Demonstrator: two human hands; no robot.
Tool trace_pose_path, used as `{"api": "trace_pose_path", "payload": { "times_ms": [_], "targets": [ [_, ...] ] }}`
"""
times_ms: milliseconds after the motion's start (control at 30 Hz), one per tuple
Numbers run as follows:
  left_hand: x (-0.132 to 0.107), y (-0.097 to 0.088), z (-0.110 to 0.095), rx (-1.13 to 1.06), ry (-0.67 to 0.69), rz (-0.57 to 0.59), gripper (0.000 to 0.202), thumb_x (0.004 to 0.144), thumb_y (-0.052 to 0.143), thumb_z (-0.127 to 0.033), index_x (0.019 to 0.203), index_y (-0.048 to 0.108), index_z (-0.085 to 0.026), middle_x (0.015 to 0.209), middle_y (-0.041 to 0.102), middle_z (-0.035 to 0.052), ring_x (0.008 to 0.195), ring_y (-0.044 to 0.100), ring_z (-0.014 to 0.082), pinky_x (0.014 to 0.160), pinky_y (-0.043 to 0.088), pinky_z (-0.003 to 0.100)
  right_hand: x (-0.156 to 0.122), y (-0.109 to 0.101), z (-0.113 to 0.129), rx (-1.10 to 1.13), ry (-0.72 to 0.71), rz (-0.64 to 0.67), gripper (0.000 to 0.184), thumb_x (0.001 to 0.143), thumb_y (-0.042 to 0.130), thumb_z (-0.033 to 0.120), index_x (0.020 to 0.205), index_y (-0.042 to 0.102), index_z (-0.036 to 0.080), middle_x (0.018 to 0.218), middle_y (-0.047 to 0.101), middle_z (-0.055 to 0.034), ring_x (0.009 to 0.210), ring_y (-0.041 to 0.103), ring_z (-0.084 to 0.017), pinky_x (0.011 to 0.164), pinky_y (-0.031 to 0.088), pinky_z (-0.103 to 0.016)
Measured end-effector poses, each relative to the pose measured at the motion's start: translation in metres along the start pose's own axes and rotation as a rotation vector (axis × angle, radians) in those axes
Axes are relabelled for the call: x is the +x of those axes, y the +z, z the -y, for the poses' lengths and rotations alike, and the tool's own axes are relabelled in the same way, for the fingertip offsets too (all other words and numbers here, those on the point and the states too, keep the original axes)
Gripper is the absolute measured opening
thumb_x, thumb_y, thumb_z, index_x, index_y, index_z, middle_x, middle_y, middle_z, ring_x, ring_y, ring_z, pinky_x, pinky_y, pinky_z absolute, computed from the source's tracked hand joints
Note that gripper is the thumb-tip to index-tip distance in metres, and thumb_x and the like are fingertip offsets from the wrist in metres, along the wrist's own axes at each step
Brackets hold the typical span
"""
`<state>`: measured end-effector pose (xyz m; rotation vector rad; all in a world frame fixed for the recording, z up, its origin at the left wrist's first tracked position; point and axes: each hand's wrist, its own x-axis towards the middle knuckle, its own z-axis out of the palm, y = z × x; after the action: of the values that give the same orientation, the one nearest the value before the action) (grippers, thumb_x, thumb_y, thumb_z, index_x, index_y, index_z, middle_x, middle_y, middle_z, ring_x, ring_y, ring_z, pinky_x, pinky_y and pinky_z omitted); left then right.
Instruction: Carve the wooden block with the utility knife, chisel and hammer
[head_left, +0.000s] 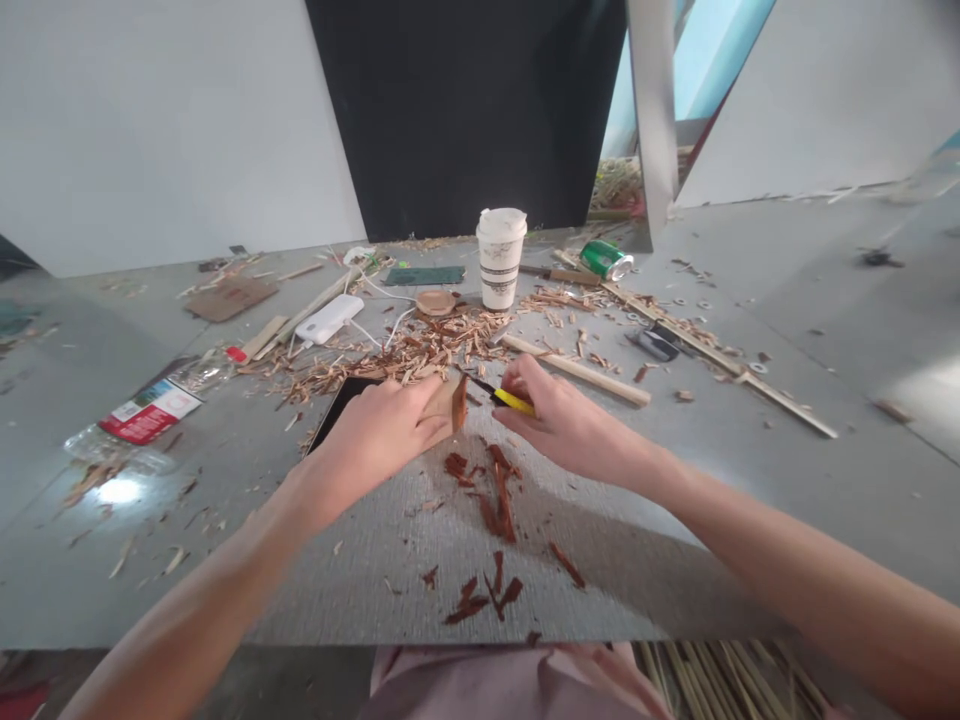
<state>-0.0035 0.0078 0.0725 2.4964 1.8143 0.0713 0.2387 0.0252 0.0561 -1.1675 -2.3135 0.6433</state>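
Note:
My left hand (390, 420) is closed around a wooden block (448, 400), pale on its side and reddish-brown at its right end. In my right hand (551, 410) is a utility knife (514, 402) with a yellow and black handle. Its dark blade points left toward the reddish end of the block; whether it touches cannot be made out. Dark reddish-brown shavings (501, 495) lie on the grey table just below the hands. A black flat object (341, 408) sits partly hidden behind my left hand.
A white paper cup (500, 260) stands behind a heap of wood chips (427, 345). Left lie a white power bank (330, 318) with cables and a plastic bottle (150, 410). Right are a green can (606, 260), a wooden stick (577, 370) and a long thin strip (720, 358).

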Motion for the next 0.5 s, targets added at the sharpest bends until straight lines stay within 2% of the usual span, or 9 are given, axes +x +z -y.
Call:
{"api": "trace_pose_path", "payload": {
  "times_ms": [67, 200, 300, 400, 500],
  "targets": [
    [-0.001, 0.0, -0.003, 0.055, -0.021, 0.027, 0.028, 0.099, 0.06, -0.033, 0.122, 0.068, -0.019, 0.092, 0.078, 0.0137, 0.083, 0.075, 0.0319, 0.064, 0.048, 0.033, -0.002, 0.0, 0.002, -0.015, 0.036, -0.01, 0.018, 0.104, 0.052, 0.037, 0.112, 0.051, 0.021, 0.088, 0.068, -0.0035, 0.07, 0.058, -0.016, 0.064, 0.036, -0.029],
    [-0.003, 0.003, -0.007, 0.065, -0.064, 0.043, 0.029, 0.101, 0.054, -0.031, 0.123, 0.067, -0.016, 0.088, 0.077, 0.015, 0.082, 0.075, 0.0337, 0.065, 0.049, 0.035, -0.006, 0.006, 0.011, -0.202, 0.125, -0.03, 0.022, 0.107, 0.048, 0.038, 0.113, 0.057, 0.019, 0.067, 0.062, -0.0006, 0.055, 0.051, -0.016, 0.056, 0.024, -0.03],
    [-0.004, 0.004, -0.009, 0.047, -0.082, 0.048, 0.029, 0.101, 0.053, -0.031, 0.121, 0.066, -0.015, 0.089, 0.076, 0.0158, 0.085, 0.075, 0.0348, 0.065, 0.05, 0.035, -0.008, 0.01, 0.018, -0.339, 0.09, -0.033, 0.025, 0.108, 0.041, 0.033, 0.12, 0.055, 0.017, 0.068, 0.061, -0.0016, 0.054, 0.046, -0.015, 0.056, 0.019, -0.032],
    [-0.005, 0.004, -0.01, 0.043, -0.09, 0.055, 0.032, 0.101, 0.052, -0.03, 0.127, 0.063, -0.014, 0.092, 0.077, 0.016, 0.086, 0.076, 0.035, 0.065, 0.051, 0.036, -0.011, 0.012, 0.024, -0.322, 0.04, -0.026, 0.034, 0.103, 0.037, 0.02, 0.135, 0.046, 0.014, 0.071, 0.061, -0.0003, 0.053, 0.042, -0.015, 0.057, 0.019, -0.032],
    [-0.005, 0.003, -0.012, 0.04, -0.096, 0.063, 0.029, 0.101, 0.053, -0.028, 0.126, 0.063, -0.015, 0.093, 0.078, 0.0151, 0.088, 0.076, 0.0349, 0.066, 0.051, 0.035, -0.015, 0.012, 0.028, -0.314, 0.0, -0.045, 0.039, 0.098, 0.036, 0.012, 0.135, 0.046, 0.015, 0.076, 0.062, -0.0016, 0.055, 0.041, -0.014, 0.057, 0.021, -0.032]
  ]
}}
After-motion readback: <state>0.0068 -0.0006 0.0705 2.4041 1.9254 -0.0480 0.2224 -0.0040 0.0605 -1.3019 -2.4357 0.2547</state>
